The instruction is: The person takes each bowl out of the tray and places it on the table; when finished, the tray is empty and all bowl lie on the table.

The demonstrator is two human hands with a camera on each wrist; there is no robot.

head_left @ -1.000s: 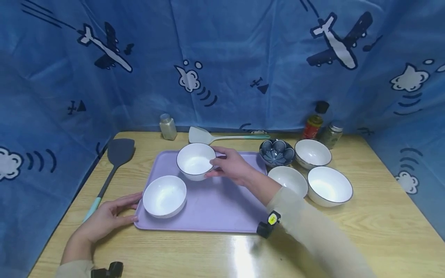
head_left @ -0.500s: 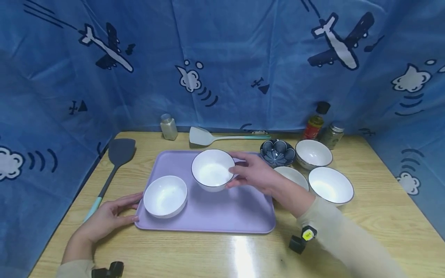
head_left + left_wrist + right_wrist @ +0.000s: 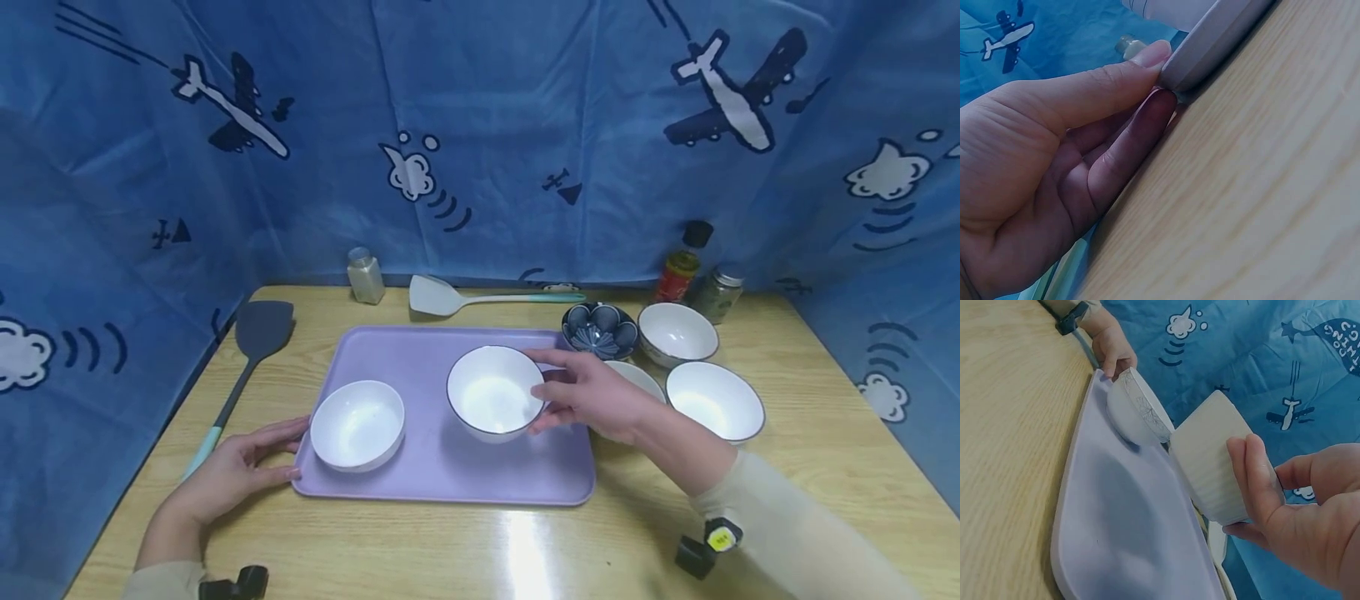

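Observation:
Above the right half of a lilac tray (image 3: pixel 420 467), my right hand (image 3: pixel 596 396) grips a white bowl with a dark rim (image 3: pixel 493 392), thumb at the rim and fingers round its side. The right wrist view shows this bowl's ribbed outside (image 3: pixel 1207 462) raised off the tray, which bears a shadow. A second white bowl (image 3: pixel 358 427) rests on the tray's left side; its patterned outside (image 3: pixel 1138 409) shows in the right wrist view. My left hand (image 3: pixel 228 475) holds the tray's left edge, its thumb (image 3: pixel 1110 87) on the rim and a fingertip under it.
To the right stand a blue patterned bowl (image 3: pixel 600 331), a partly hidden white bowl (image 3: pixel 637 377) and two more white bowls (image 3: pixel 677 333). A bottle (image 3: pixel 681 265) and two jars (image 3: pixel 365 277) stand behind. Spatulas lie left (image 3: pixel 258 333) and at the back (image 3: pixel 438 296).
My right hand has carried the dark-rimmed bowl from the tray's back middle rightward and toward me. The left hand, the tray and the other bowl have stayed in place.

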